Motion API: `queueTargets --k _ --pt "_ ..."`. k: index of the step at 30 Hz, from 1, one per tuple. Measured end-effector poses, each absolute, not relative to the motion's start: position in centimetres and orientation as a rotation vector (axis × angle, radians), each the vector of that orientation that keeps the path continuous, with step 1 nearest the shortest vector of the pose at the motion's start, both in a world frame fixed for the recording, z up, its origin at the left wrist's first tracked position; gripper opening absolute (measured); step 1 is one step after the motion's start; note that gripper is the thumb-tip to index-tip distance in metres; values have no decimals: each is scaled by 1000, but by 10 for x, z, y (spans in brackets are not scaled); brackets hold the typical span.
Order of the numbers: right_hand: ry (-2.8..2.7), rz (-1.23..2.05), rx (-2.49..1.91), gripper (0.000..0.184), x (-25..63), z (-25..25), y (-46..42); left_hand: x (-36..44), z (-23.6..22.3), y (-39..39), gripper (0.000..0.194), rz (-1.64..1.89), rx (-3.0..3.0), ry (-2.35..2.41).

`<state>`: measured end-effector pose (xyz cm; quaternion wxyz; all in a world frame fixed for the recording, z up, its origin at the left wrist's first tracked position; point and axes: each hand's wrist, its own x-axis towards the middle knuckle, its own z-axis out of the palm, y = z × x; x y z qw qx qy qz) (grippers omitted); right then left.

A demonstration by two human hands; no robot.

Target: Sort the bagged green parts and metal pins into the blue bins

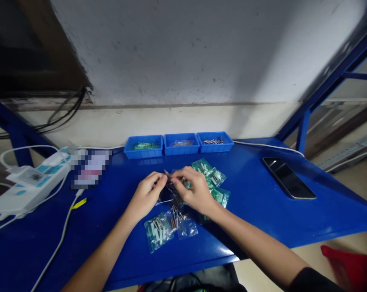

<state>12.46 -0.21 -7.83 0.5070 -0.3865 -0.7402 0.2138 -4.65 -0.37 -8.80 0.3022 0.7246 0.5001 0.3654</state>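
Note:
My left hand [149,190] and my right hand [196,190] meet above the middle of the blue table, thumb and fingers pinched on each. A small thin item shows between the fingertips, too small to make out. Below them lie slim metal screw-like pieces [176,215] and a small clear plastic bag [188,228]. A greenish clear bag [159,232] with pale strip-like pieces lies near the table's front edge. Several more green bags [221,197] are heaped beside and partly behind my right hand.
Three blue bins stand along the wall: the left bin [144,153] holds green bags, the middle bin [182,150] clear bags, the right bin [215,148] metal pieces. A phone [289,178] lies at right. A power strip [28,184] and white cable [60,241] occupy the left.

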Motion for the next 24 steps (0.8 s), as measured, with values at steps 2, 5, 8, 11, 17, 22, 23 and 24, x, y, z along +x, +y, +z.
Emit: queueTargets --k 2,5,8,11,17,22,23,24 --pt "-1639 391 -990 9 137 -67 8 -46 -85 -4 30 928 1966 1343" --pt "-1212 71 -1019 10 166 -43 30 -51 -83 -4 26 897 2078 1416" --pt "-1054 -200 -959 15 188 -22 57 -64 -86 -1 27 740 2175 1489" --pt "-1356 -298 -1042 18 190 -20 81 -83 -93 2 34 484 2296 1497" --pt "-2031 -371 -1413 30 208 -77 72 -93 -94 4 27 280 2326 1524" --pt "-1817 -635 -2002 43 292 -119 22 -76 -90 -1 18 156 2213 1596" --pt "-1712 -644 -2155 47 307 -123 15 -73 -91 -1 18 146 2194 1595" --pt "-1624 -618 -2285 51 318 -125 11 -72 -91 -1 19 143 2179 1594"
